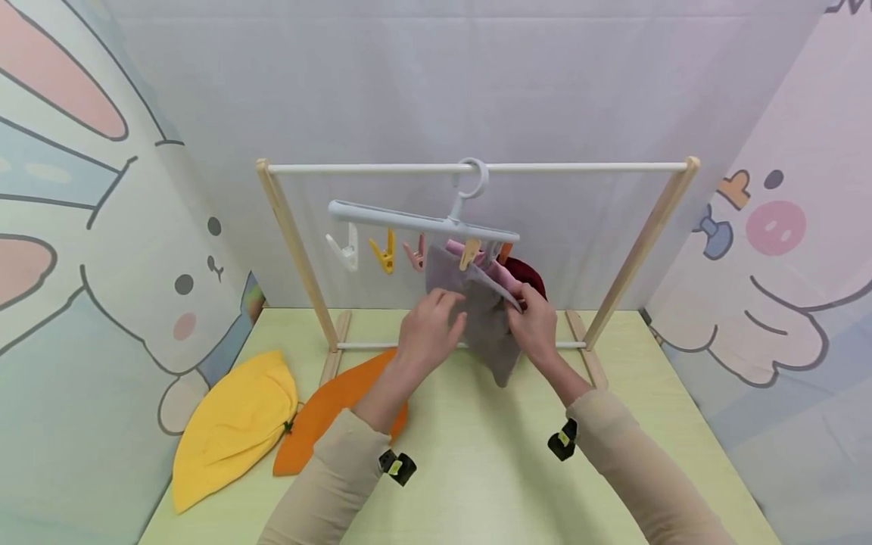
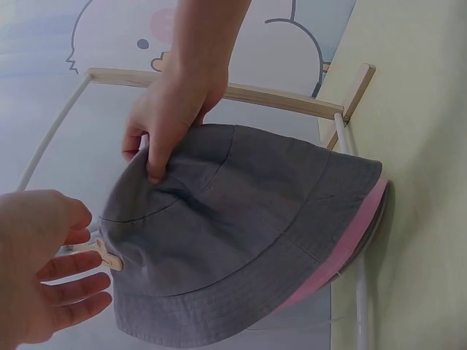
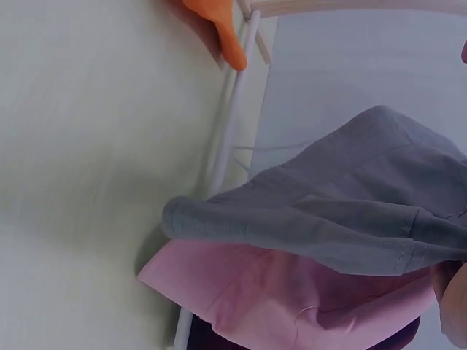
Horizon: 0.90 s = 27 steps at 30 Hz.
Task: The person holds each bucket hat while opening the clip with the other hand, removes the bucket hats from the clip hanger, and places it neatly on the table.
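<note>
A grey bucket hat (image 1: 485, 322) hangs from a beige clip (image 1: 470, 253) on the light blue hanger (image 1: 402, 219). My right hand (image 1: 534, 322) pinches the hat's cloth between thumb and fingers at its right side. To the left of the hat is my left hand (image 1: 431, 329), its fingers relaxed and spread, holding nothing. In the left wrist view those fingers lie close by the beige clip (image 2: 108, 257). Behind the grey hat hangs a pink hat (image 3: 292, 292), and behind that a dark red hat (image 1: 530, 274), mostly hidden.
The hanger hooks over the white top bar (image 1: 579, 168) of a wooden rack (image 1: 640, 257). Further left on it dangle a white clip (image 1: 349, 250), a yellow clip (image 1: 385, 253) and a pink clip (image 1: 415, 253). A yellow hat (image 1: 235, 424) and an orange hat (image 1: 341, 401) lie at table left.
</note>
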Tool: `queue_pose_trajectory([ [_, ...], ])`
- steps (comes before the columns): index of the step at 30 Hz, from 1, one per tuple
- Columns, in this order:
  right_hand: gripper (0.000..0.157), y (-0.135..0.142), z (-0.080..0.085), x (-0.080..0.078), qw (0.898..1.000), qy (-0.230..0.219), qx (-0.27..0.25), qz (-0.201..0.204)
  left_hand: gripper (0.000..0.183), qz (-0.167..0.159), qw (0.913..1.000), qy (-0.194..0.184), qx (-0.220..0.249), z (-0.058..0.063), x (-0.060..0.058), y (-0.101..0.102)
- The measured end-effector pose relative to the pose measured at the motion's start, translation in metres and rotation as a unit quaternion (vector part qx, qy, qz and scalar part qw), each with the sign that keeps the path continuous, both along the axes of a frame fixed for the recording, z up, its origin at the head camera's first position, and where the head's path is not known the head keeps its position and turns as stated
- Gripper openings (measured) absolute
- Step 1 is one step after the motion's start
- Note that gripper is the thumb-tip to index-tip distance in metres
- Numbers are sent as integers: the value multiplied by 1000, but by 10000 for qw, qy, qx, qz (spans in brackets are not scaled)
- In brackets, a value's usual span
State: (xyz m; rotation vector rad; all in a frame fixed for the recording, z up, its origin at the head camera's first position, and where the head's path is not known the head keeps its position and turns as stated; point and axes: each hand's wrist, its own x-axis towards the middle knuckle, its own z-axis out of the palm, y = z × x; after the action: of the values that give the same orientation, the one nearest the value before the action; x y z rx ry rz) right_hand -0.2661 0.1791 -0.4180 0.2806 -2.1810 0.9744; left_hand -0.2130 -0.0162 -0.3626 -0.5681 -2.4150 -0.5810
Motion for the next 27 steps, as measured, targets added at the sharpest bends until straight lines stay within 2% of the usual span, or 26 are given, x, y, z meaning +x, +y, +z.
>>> queue_pose_trajectory([
  [6,8,-1,0,10,9999,8,4,162,19,147,9997,124,121,1,-3,2],
  [11,10,-2,-1,15,9996,90,-8,262,21,133,9997,135,134,3,-6,5],
  [20,7,-4,0,26,9983,-22,-32,589,29,243,9995,-187,-9,12,-11,14],
  [27,8,-8,0,33,9960,-17,2,897,34,342,9994,-36,-6,18,-19,20],
])
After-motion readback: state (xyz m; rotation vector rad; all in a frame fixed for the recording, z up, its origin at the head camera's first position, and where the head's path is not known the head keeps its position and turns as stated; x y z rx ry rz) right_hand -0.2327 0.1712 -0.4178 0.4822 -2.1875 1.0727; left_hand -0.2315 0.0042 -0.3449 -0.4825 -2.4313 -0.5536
